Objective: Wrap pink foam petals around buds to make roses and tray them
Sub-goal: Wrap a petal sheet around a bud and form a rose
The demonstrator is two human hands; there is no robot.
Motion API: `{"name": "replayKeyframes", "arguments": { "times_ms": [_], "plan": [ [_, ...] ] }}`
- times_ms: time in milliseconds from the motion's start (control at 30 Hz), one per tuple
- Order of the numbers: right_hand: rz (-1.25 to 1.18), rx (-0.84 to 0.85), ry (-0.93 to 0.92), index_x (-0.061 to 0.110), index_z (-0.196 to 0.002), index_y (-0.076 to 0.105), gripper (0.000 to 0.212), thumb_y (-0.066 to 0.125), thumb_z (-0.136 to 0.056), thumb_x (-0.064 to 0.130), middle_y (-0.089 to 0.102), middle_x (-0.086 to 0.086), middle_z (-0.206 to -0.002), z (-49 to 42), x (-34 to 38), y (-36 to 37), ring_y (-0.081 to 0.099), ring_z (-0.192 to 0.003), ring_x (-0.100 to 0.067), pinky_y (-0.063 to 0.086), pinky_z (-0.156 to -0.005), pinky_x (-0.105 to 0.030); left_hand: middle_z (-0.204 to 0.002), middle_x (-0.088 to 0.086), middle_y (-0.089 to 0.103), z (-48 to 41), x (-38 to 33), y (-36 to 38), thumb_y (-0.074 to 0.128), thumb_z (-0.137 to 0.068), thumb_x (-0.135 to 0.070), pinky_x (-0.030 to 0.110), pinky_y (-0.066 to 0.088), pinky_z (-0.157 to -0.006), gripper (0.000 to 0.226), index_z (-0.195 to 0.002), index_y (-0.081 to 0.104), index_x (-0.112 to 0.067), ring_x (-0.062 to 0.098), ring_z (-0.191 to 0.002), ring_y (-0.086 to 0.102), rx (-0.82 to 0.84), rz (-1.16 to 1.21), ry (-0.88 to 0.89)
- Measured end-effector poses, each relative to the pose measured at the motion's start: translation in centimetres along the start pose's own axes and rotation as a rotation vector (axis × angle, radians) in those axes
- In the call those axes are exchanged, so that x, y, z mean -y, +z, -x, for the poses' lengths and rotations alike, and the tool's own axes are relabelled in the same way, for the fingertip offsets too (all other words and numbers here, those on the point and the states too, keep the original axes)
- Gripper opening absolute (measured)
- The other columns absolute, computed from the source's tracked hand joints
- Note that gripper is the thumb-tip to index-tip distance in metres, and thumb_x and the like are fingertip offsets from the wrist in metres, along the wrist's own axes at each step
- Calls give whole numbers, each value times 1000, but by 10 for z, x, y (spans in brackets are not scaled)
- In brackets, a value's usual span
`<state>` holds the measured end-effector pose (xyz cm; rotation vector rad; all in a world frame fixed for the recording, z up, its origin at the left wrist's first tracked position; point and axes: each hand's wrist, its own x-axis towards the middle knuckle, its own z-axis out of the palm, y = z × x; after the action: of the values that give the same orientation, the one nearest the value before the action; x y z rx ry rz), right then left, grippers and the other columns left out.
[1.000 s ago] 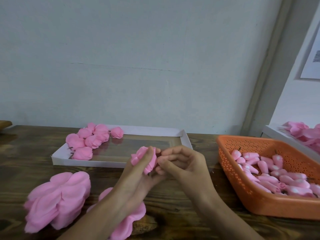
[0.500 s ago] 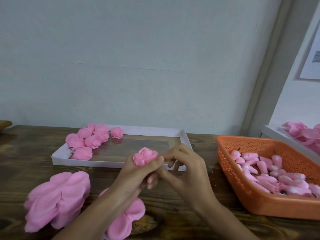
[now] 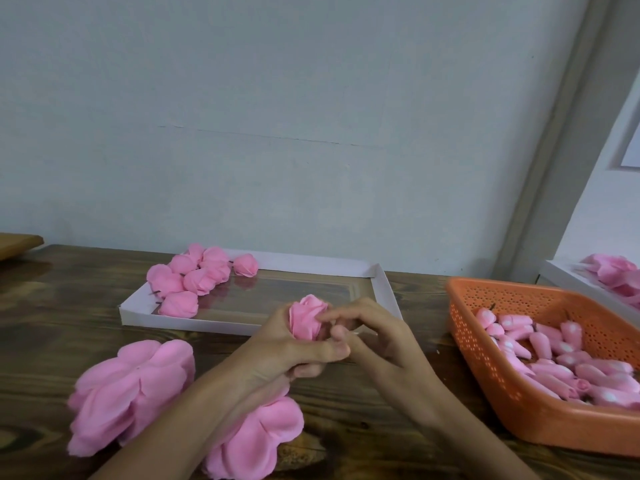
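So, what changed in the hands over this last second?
The loose petal has been wrapped in: the rose is now a closed bloom, shifted slightly right in the left hand, which still grips it from below. The right hand has eased off, with fingertips at the rose's side; whether they pinch it is unclear. The tray, basket and petal stacks stayed put.

Pink rose (image 3: 306, 321), orange basket (image 3: 491, 362)

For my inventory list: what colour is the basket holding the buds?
The basket is orange; head view.
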<state>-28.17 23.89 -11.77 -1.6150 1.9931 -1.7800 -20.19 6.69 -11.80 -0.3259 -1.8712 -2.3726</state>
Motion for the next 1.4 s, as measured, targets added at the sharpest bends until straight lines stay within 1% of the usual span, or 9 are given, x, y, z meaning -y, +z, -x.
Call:
{"name": "replayKeyframes", "arguments": {
  "times_ms": [100, 200, 467, 633, 833, 967, 1033, 1133, 1400],
  "plan": [
    [-42, 16, 25, 24, -120, 76, 21, 66, -103, 18, 69, -1, -107, -1, 3, -4, 70, -95, -23, 59, -78, -32, -77, 9, 57, 0, 1, -2, 84, -70, 5, 23, 43, -52, 30, -91, 70, -10, 17, -64, 56, 36, -73, -17],
    [62, 76, 38, 28, -121, 77, 30, 78, -93, 19, 63, 6, -101, -1, 5, -9, 67, -95, -23, 63, -75, -38, -87, 13, 59, -1, 4, -2, 82, -69, 9, 34, 53, -74, 34, -97, 72, -9, 21, -83, 67, 35, -127, -53],
    [118, 125, 96, 18, -96, 81, 11, 85, -86, 20, 62, 7, -99, -2, 9, -11, 67, -95, -23, 57, -80, -29, -69, 0, 53, -4, 13, -4, 81, -75, 6, 20, 40, -48, 29, -83, 71, -21, 8, -57, 52, 59, -87, -79],
    [169, 111, 76, 21, -96, 78, 15, 80, -88, 32, 63, 7, -101, -1, 11, -7, 68, -97, -20, 59, -87, -37, -84, -4, 64, 0, 17, -6, 86, -66, -18, 24, 50, -58, 54, -114, 63, -21, 10, -72, 62, -121, -261, -146],
    [250, 104, 93, 28, -97, 71, 12, 78, -92, 38, 60, 4, -103, 1, 9, -1, 66, -98, -16, 54, -90, -36, -87, -13, 67, -7, 17, -1, 83, -67, -20, 23, 51, -75, 33, -95, 66, -26, 5, -91, 66, -85, -467, 53],
    [318, 44, 90, 30, -92, 70, 9, 76, -91, 36, 62, 8, -99, 0, 7, 2, 64, -97, -13, 53, -88, -34, -104, -7, 75, -5, 22, 0, 81, -70, -13, 25, 55, -81, 51, -118, 65, -20, 10, -104, 71, -105, -385, 10],
    [353, -7, 78, 29, -90, 68, 9, 76, -91, 35, 64, 11, -95, 0, 8, 3, 63, -93, -12, 54, -84, -33, -92, -9, 73, -4, 25, 1, 77, -65, -18, 23, 52, -67, 61, -124, 62, -21, 5, -83, 69, -144, -333, -85],
    [399, -76, 63, 28, -86, 68, 12, 75, -87, 38, 65, 11, -87, -1, 11, 3, 63, -87, -14, 53, -76, -31, -80, -2, 59, -4, 23, 8, 65, -74, -6, 24, 40, -55, 49, -122, 58, -9, 8, -64, 51, -96, -207, -117],
    [299, -137, 113, 23, -81, 68, 18, 84, -85, 32, 70, 9, -82, -4, 10, -4, 68, -82, -15, 55, -74, -28, -88, 9, 44, 1, 11, 13, 54, -77, -11, 33, 28, -65, 33, -109, 52, -4, 20, -74, 26, 131, 308, -35]
  ]
}}
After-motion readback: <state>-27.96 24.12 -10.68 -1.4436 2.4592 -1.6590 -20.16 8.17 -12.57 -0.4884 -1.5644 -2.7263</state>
